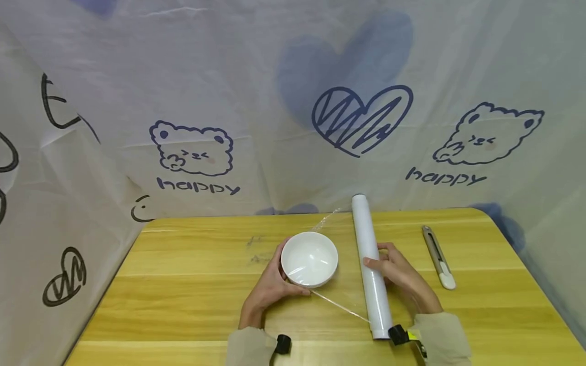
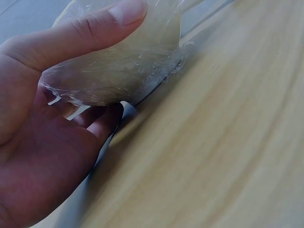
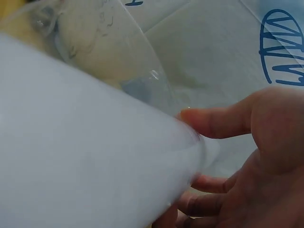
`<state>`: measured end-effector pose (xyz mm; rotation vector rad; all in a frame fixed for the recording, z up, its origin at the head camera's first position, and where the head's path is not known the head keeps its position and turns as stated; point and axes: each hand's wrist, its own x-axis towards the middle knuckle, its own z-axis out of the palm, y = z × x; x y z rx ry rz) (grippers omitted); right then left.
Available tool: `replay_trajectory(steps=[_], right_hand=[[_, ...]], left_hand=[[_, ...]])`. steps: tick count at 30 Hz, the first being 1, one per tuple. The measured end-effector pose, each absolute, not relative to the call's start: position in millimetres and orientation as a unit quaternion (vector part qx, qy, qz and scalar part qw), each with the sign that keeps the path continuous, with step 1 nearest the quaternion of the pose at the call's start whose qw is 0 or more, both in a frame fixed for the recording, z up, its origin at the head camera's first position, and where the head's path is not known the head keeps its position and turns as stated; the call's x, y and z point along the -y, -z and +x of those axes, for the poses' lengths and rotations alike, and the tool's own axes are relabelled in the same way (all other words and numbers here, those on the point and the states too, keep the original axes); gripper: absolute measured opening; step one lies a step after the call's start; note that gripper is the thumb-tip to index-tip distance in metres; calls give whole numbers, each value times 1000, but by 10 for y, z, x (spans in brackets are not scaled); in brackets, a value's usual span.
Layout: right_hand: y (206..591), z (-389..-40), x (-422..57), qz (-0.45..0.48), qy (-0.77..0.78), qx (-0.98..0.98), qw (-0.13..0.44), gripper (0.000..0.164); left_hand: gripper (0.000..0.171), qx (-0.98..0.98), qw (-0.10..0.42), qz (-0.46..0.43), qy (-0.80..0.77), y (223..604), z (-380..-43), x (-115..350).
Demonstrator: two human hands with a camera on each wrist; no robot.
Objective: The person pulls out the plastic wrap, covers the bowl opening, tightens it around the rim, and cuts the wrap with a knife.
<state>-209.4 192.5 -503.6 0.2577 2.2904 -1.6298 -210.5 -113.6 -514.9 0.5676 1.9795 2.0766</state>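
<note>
As left hand [image 1: 269,287] grips bowl [image 1: 310,258], film [image 2: 142,71] clinging outside, right hand [image 1: 402,273] gripping roll [image 1: 364,234].

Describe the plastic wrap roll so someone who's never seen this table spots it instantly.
Find the wooden table, then look between the white bowl and the slim gray cutter to its right. The roll is there, clear film stretching from it to the bowl; it's the only long white cylinder.

Gap btwn bowl [image 1: 309,256] & roll [image 1: 375,292] blocked by clear film [image 1: 343,287] stretched across. Bench [image 1: 183,284] free L of L hand [image 1: 272,284]; R of R hand [image 1: 399,272], passable around cutter [image 1: 438,257]. Cloth [image 1: 265,127] closes off rear.
</note>
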Motion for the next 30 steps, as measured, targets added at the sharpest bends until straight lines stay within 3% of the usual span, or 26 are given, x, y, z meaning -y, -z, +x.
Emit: replay_trajectory(steps=[8, 23, 30], right_hand=[[4904, -2053, -1923, 66, 532, -832, 147, 88], [4890, -2025, -1967, 50, 502, -849, 160, 78], [4871, -2034, -2023, 33, 524, -829, 192, 69]], left_hand=[[123, -675, 91, 203, -703, 5374, -2186, 1168], [122, -665, 107, 191, -714, 5221, -2144, 1155], [125, -669, 102, 193, -711, 5352, -2202, 1162]])
